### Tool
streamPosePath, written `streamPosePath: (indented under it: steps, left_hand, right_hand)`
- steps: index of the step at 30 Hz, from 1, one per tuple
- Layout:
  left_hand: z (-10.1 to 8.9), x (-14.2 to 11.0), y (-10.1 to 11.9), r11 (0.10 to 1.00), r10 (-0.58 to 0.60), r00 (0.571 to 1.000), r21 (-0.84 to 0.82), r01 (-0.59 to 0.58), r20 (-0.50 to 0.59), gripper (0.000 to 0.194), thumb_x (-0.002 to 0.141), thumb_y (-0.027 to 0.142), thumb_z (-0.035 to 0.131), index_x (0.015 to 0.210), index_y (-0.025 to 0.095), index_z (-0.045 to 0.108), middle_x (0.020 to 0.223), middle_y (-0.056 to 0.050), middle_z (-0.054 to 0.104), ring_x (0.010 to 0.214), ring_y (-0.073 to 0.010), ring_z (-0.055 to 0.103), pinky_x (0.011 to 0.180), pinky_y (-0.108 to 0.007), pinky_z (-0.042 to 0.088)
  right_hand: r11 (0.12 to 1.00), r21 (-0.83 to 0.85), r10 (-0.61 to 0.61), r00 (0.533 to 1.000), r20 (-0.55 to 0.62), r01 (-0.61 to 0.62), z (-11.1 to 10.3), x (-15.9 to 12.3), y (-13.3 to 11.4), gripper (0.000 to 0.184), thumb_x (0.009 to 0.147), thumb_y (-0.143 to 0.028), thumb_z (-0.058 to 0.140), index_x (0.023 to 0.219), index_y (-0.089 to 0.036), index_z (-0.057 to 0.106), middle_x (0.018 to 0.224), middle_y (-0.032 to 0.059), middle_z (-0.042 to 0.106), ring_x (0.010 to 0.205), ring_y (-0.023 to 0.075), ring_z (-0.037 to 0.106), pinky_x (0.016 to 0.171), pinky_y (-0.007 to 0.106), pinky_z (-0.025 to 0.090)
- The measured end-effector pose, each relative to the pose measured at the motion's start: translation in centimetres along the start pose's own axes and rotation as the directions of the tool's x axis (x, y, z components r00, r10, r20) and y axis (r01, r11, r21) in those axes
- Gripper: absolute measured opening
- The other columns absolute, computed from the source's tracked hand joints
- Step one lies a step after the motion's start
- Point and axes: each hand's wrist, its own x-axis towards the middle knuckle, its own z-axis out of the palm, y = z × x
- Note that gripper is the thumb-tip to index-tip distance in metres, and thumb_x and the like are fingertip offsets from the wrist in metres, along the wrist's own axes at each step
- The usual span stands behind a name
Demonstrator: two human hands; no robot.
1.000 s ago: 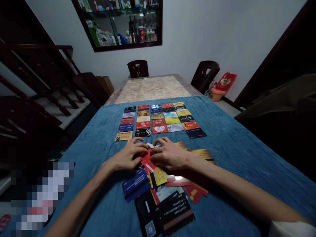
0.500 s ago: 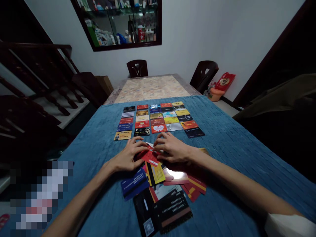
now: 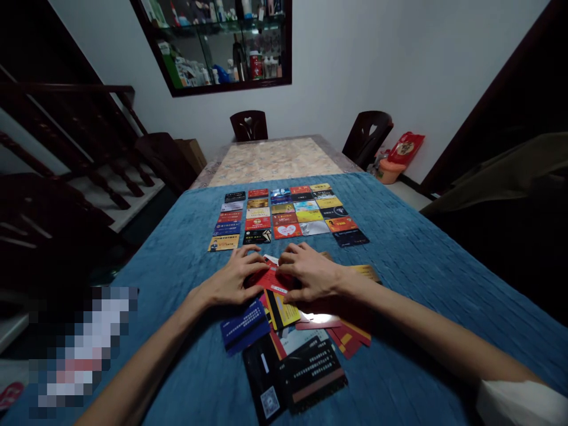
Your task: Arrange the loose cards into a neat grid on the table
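A red card (image 3: 270, 279) lies over the loose pile, a white edge showing at its far side. My left hand (image 3: 233, 275) is at its left, fingers bent over that edge and thumb by the near corner. At its right side my right hand (image 3: 310, 271) curls its fingers over the card, thumb near a yellow card (image 3: 283, 312). Closer to me are a blue card (image 3: 245, 326), a black card with a square code (image 3: 261, 378) and another black card (image 3: 313, 376). My right hand and forearm cover part of the pile.
Several cards stand in overlapping columns beyond my hands, a dark blue card (image 3: 350, 237) at the right front. A blue cloth (image 3: 412, 260) covers the near table. Dark chairs (image 3: 249, 125) stand at the far end, and a stair railing (image 3: 89, 89) is at left.
The view has shifted slightly. My right thumb has come out toward the yellow card, and the hands stay on either side of the red card.
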Motion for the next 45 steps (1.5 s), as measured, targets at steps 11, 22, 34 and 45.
streamPosePath:
  steps: [11,22,34,45]
  left_hand:
    - [-0.1,-0.1,-0.2,0.999,0.022,1.0,-0.041,-0.022,0.002,0.042,0.082,0.022,0.064,0.123,0.022,0.064,0.121,-0.009,0.063,0.131,-0.0319,0.037,0.113,-0.06,0.033]
    - [0.1,-0.2,-0.9,0.983,0.136,0.98,-0.102,-0.152,-0.145,0.032,0.08,0.011,0.059,0.108,0.019,0.071,0.106,-0.008,0.069,0.118,-0.0259,0.053,0.103,-0.049,0.048]
    - [0.1,-0.1,-1.3,0.982,0.022,0.977,-0.18,-0.062,-0.214,0.037,0.082,0.006,0.049,0.107,0.019,0.073,0.104,-0.007,0.07,0.107,-0.0207,0.062,0.092,-0.037,0.055]
    - [0.3,-0.2,-1.6,0.976,-0.032,0.979,-0.216,-0.013,-0.201,0.053,0.071,0.0,0.046,0.114,0.018,0.07,0.11,-0.007,0.066,0.104,-0.0202,0.063,0.094,-0.038,0.053]
  right_hand:
    - [0.998,-0.062,-0.022,1.0,-0.017,0.021,-0.1,0.1,-0.5,0.031,0.086,-0.041,0.063,0.102,-0.015,0.069,0.103,0.0124,0.064,0.096,0.0258,0.049,0.083,0.039,0.037]
    - [0.995,0.031,-0.095,0.989,-0.115,0.1,-0.2,-0.1,0.0,0.024,0.092,-0.035,0.056,0.093,-0.016,0.071,0.087,0.0073,0.07,0.09,0.022,0.051,0.083,0.037,0.037]
    - [0.995,0.035,-0.078,0.941,-0.33,0.095,1.5,0.2,2.0,0.023,0.093,-0.018,0.05,0.096,-0.016,0.072,0.081,0.0079,0.068,0.079,0.019,0.053,0.073,0.031,0.042]
    - [0.999,0.052,0.006,0.926,-0.376,0.015,2.6,0.3,2.5,0.021,0.089,-0.014,0.054,0.1,-0.017,0.072,0.084,0.0081,0.071,0.079,0.0196,0.057,0.074,0.033,0.046]
